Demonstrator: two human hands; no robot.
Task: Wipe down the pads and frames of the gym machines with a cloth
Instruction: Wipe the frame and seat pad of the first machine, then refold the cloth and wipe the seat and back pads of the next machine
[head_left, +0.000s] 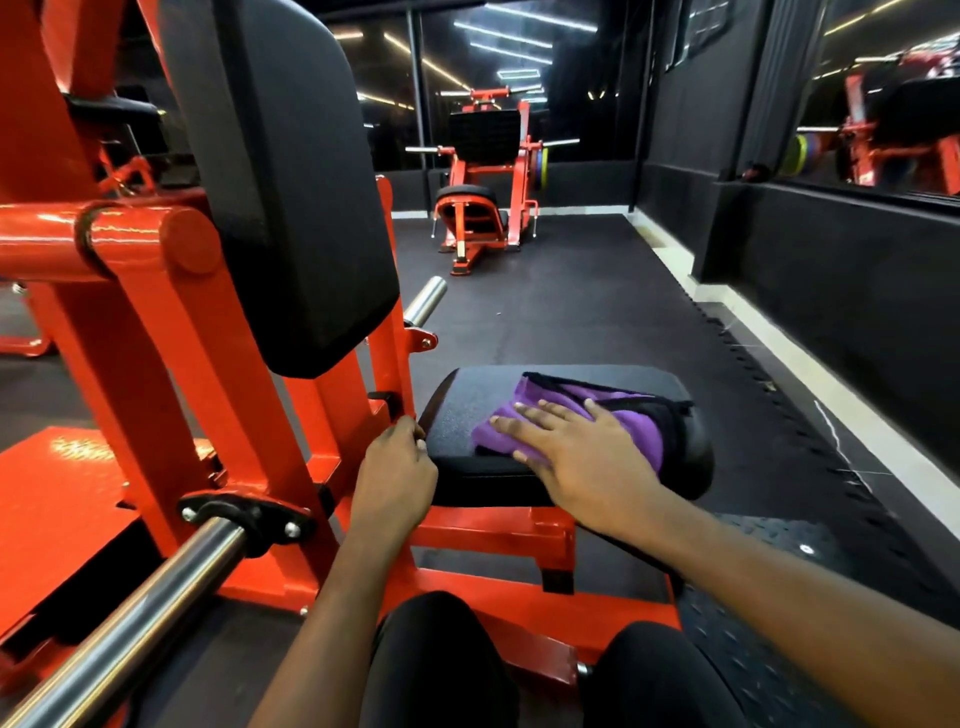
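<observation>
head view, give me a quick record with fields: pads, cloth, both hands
seat pad: black, low, left part bare
purple cloth: folded, on the seat pad's right half
right hand: flat, fingers straight, pressing the purple cloth
left hand: fingers curled on the seat pad's left edge, beside the orange frame
back pad: black, upright, no hand on it
</observation>
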